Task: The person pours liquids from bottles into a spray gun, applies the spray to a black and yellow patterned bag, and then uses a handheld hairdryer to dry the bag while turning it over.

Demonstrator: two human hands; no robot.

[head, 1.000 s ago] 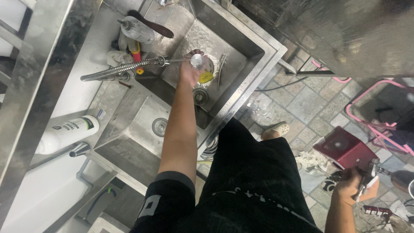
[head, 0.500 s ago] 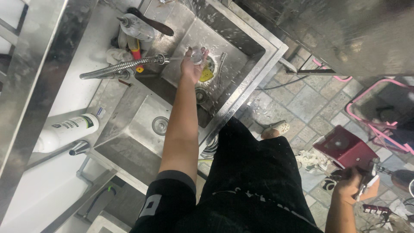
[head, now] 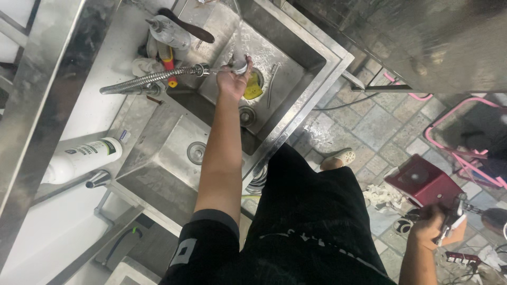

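Observation:
My left hand [head: 231, 80] reaches out over the deep steel sink [head: 296, 42] and grips the spray head at the end of a flexible metal faucet hose [head: 153, 79]. A thin stream of water runs from the head toward the sink's back wall. Right under the hand lies a yellow object [head: 253, 87] near the drain [head: 247, 115]. A metal utensil [head: 270, 84] rests on the sink floor beside it. My right hand [head: 429, 228] hangs low at my side, closed around a small metal tool [head: 453, 216], next to a dark red box [head: 422, 182] on the floor.
A second, shallower basin [head: 174, 153] with its own drain lies nearer me. A white bottle [head: 79, 158] lies on the ledge at left. A spray bottle [head: 168, 32] and a dark handle [head: 187, 25] sit behind the hose. Pink wire frames [head: 465, 137] stand on the tiled floor at right.
My left hand has shifted slightly along the faucet end, and the round shiny piece seen at its fingertips earlier is now mostly covered. My right hand stays low with its tool.

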